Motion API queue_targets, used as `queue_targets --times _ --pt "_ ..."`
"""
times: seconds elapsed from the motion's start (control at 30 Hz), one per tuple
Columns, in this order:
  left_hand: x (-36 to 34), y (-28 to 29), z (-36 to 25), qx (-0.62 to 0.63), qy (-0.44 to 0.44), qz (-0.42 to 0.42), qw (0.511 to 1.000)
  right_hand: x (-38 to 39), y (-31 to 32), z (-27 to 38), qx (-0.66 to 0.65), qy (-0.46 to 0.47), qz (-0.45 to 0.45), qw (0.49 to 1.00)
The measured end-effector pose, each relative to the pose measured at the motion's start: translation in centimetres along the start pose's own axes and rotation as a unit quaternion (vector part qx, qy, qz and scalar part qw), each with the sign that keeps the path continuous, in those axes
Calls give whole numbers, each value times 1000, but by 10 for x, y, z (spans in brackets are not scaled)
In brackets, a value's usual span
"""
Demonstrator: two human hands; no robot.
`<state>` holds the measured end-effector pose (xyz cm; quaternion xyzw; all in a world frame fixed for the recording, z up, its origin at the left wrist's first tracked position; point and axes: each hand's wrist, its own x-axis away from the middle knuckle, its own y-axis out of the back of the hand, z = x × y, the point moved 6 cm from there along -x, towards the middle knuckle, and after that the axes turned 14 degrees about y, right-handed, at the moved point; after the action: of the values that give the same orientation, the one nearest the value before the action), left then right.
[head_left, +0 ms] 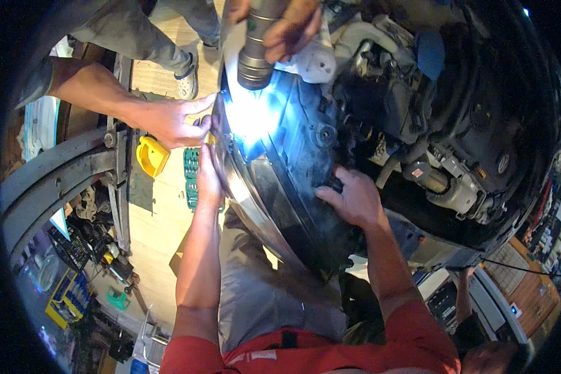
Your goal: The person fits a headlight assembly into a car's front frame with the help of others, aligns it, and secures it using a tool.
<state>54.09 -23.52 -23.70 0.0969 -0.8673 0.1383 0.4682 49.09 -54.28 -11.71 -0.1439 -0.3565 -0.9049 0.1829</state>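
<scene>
A car headlight (255,206) with a long clear lens and black housing sits at the front corner of an open engine bay. My left hand (210,177) grips its outer edge, with the fingertips partly hidden behind the rim. On the inner side, my right hand (354,196) holds the black housing, thumb on top and some fingers out of sight. Another person's hand (174,121) touches the outer edge just above my left hand. A hand at the top (293,28) holds a dark cylindrical flashlight (257,53), whose bright beam washes out part of the headlight.
The engine (474,143) with hoses and a metal pipe fills the right. A yellow tool (151,156) and a green socket set (192,177) lie left of the headlight. A grey metal frame (62,168) stands further left, with shelves of tools below it.
</scene>
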Motion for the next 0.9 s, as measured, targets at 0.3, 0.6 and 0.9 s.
queue_targets --times 0.3,0.6,0.9 --pt "5 -4 -1 26 61 6 998 5 -1 1 12 12 -25 1000" --pt "27 -4 -2 23 41 -26 999 3 -5 -10 -8 14 32 999" --pt "29 -21 -15 -16 25 -13 999 6 -6 -13 -10 5 11 1000"
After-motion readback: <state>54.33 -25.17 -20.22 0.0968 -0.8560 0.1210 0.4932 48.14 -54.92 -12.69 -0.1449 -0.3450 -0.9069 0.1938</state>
